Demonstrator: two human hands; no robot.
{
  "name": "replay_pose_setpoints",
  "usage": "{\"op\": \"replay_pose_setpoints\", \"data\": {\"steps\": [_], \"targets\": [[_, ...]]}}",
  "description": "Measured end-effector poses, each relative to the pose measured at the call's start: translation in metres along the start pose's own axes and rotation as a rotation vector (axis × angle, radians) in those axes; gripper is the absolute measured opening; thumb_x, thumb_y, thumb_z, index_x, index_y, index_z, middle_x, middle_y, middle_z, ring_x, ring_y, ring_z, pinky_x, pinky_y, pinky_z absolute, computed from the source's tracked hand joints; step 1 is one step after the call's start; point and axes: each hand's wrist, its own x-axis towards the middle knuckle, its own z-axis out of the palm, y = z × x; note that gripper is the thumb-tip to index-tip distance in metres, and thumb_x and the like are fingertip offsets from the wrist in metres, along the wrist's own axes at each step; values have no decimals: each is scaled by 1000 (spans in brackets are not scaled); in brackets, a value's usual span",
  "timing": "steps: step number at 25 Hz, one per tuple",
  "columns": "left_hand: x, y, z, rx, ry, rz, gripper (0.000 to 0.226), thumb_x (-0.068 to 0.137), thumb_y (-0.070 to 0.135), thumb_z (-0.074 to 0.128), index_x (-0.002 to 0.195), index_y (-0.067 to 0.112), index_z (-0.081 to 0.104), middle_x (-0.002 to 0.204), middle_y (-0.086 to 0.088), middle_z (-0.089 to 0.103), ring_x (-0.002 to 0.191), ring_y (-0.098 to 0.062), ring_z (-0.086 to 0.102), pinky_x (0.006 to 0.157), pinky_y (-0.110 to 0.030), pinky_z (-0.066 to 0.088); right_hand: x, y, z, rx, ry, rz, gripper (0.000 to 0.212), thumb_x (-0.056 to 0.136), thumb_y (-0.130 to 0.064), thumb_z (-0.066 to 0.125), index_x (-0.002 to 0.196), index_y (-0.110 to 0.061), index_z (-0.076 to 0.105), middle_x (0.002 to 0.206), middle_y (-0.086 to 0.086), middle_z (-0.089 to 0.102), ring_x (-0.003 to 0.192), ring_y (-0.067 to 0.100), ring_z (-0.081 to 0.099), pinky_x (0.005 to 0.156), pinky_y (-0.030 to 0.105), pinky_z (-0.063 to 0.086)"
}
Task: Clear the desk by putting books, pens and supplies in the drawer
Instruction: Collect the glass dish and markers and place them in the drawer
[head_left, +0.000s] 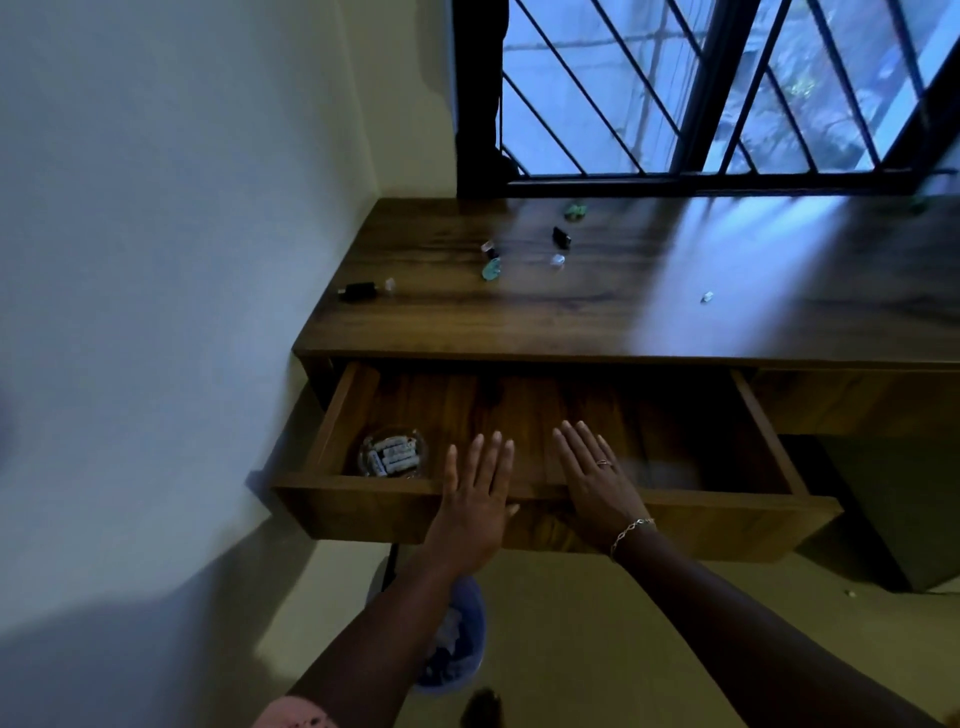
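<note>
Both arms reach forward, the left hand (475, 499) and right hand (597, 488) flat with fingers straight and slightly spread, holding nothing, palms over the front rim of the open drawer (727, 514). Beyond them the wooden counter (675, 332) runs under a barred window. A blue bin (457, 639) stands on the floor below. A glass dish (393, 457) of batteries sits in the drawer's left front corner. Small supplies lie scattered on the counter: a black piece (357, 291) near the left edge, a green one (491, 269) further in.
</note>
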Motion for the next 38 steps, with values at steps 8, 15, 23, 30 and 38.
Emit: {"op": "replay_pose_setpoints", "data": {"steps": [8, 15, 23, 30, 38], "targets": [[92, -26, 5, -71, 35, -55, 120, 70, 42, 74, 147, 5, -10, 156, -13, -16, 145, -25, -12, 114, -43, -3, 90, 45, -13, -26, -61, 150, 141, 14, -71, 77, 129, 0, 36, 128, 21, 56, 117, 35, 56, 102, 45, 37], [161, -44, -19, -26, -135, -119, 98, 90, 42, 54, 145, 7, -20, 154, -15, -19, 142, -31, -18, 115, -51, -8, 144, 66, -26, -55, -84, 201, 118, 72, -55, 67, 146, -5, -10, 155, 17, -12, 144, 34, -5, 117, 44, -2], [193, -55, -10, 107, -133, -22, 80, 46, 51, 86, 113, 13, 64, 109, -13, 64, 93, -30, 62, 75, -55, 53, 177, 71, -14, -66, -48, 269, 101, 16, -52, 86, 97, -8, 44, 83, 17, 61, 68, 36, 61, 61, 48, 56], [212, -57, 7, 132, -63, 12, 85, 53, 46, 82, 116, 8, 41, 108, -16, 64, 96, -31, 58, 72, -52, 52, 186, 70, -11, -130, 6, 250, 90, 23, -44, 88, 92, -8, 43, 79, 15, 60, 65, 35, 59, 60, 52, 55], [219, -65, -9, -52, -262, 84, 86, 87, 47, 53, 149, 12, 4, 156, -22, -1, 145, -35, -2, 111, -63, 1, 189, 74, -12, -114, -85, 266, 94, 36, -63, 79, 104, -6, 47, 99, 22, 61, 82, 39, 63, 63, 54, 56]]}}
